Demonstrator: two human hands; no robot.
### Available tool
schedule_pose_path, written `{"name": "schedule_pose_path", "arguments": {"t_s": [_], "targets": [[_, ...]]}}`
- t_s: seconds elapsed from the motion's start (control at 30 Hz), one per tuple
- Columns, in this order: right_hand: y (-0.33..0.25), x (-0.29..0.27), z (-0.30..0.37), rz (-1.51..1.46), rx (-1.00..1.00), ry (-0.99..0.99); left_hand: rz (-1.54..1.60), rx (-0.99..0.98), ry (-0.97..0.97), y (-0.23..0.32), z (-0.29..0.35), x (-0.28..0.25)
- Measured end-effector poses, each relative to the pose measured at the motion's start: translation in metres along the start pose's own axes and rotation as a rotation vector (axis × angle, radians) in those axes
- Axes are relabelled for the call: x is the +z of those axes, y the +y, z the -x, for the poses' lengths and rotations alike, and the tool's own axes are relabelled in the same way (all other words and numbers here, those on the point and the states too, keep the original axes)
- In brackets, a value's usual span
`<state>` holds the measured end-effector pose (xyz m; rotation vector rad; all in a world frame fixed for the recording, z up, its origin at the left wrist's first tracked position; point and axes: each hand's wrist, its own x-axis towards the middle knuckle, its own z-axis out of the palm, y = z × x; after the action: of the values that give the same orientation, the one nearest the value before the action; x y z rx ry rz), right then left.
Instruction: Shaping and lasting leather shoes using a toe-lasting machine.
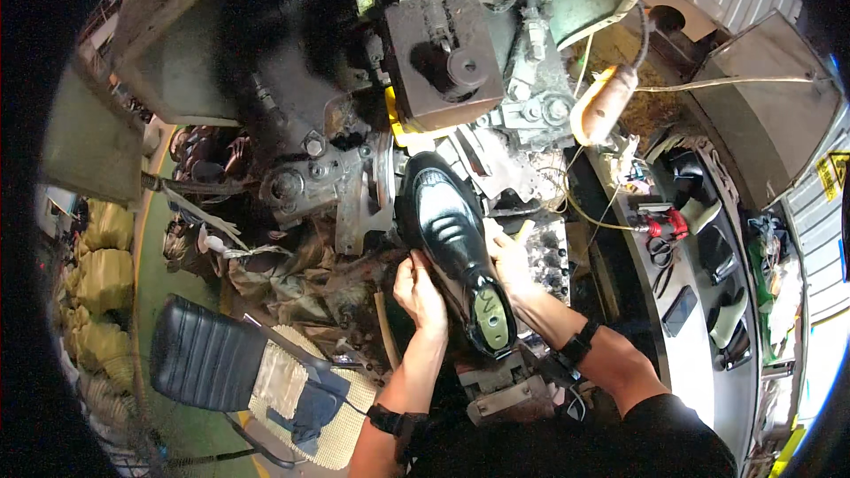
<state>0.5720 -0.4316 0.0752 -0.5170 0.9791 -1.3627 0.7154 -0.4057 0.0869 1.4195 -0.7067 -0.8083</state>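
Observation:
A glossy black leather shoe (447, 221) points its toe away from me, toward the machine's middle. Inside its opening sits a green shoe last (490, 320) with a hole in its top. My left hand (420, 296) grips the shoe's left side, fingers curled against the lower edge. On the other side my right hand (509, 264) holds the shoe near its middle, its thumb along the upper. The undersides of both grips are hidden by the shoe. Just beyond the toe are the machine's metal plates (469, 152) and a dark block (443, 62) above them.
A caged work lamp (606, 106) hangs at the right. The side shelf (686, 372) carries a phone (679, 312), scissors (660, 252), a red tool (666, 224) and black shoe parts. Lower left stands a black-backed chair (208, 354); yellowish sacks (106, 279) are stacked farther left.

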Motion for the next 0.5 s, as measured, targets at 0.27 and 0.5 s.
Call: {"name": "schedule_pose_path", "arguments": {"t_s": [0.27, 0.5], "targets": [[-0.009, 0.02, 0.01, -0.209, 0.042, -0.018, 0.21, -0.046, -0.025, -0.019, -0.012, 0.0], [-0.025, 0.028, 0.031, -0.377, 0.152, -0.083, 0.378, -0.139, -0.119, -0.009, -0.007, -0.004]]}}
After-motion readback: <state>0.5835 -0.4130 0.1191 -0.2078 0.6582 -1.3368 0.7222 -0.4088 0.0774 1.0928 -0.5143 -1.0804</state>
